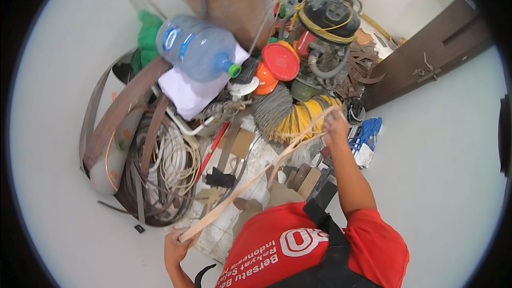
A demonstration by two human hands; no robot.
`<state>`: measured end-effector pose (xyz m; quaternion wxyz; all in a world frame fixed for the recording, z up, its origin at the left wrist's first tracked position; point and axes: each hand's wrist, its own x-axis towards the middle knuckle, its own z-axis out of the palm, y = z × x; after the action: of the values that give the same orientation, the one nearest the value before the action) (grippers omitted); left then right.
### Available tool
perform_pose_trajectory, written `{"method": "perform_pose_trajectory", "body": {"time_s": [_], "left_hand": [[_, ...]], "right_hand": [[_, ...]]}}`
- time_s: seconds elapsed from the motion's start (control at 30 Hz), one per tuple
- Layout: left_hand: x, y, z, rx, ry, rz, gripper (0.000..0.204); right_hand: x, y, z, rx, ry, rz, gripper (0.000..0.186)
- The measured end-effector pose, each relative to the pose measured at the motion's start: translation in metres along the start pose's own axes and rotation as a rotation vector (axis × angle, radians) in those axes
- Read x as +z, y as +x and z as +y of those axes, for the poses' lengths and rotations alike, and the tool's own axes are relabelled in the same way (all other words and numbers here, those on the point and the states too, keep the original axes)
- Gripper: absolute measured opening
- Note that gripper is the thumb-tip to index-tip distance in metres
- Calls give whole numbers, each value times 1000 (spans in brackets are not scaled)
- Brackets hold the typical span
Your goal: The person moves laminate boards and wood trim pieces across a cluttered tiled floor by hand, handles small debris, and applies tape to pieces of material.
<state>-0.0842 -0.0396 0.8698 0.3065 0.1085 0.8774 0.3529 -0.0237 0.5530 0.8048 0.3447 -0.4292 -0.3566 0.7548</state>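
My left hand is closed around the lower end of thin, pale wood-coloured strips. My right hand grips their far end, higher up and to the right, above a yellow-and-grey flexible duct. The strips stretch diagonally between my hands, with a kink or loose loop near my right hand. Below them are short boards by my legs and white floor tiles.
Coiled cables and brown bands lean at left. A water jug lies on a white sheet. A shop vacuum, red lid and orange helmet stand behind; a dark open door is at right.
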Motion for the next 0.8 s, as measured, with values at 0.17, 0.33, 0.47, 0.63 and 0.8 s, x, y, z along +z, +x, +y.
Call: {"method": "perform_pose_trajectory", "body": {"time_s": [0.17, 0.33, 0.47, 0.63, 0.8], "left_hand": [[-2, 23, 52, -60, -270, -11, 31], [-3, 65, 152, 286, -30, -87, 40], [48, 110, 205, 456, 136, -186, 33], [94, 122, 233, 588, 244, -326, 29], [97, 123, 222, 430, 236, -423, 37]], "right_hand": [[-47, 36, -29, -225, -65, 226, 22], [-27, 20, 4, -76, -491, -69, 28], [26, -45, 33, -18, -625, -715, 47], [43, -124, 65, -147, -588, -1404, 48], [14, -105, 56, -94, -758, -1463, 35]]}}
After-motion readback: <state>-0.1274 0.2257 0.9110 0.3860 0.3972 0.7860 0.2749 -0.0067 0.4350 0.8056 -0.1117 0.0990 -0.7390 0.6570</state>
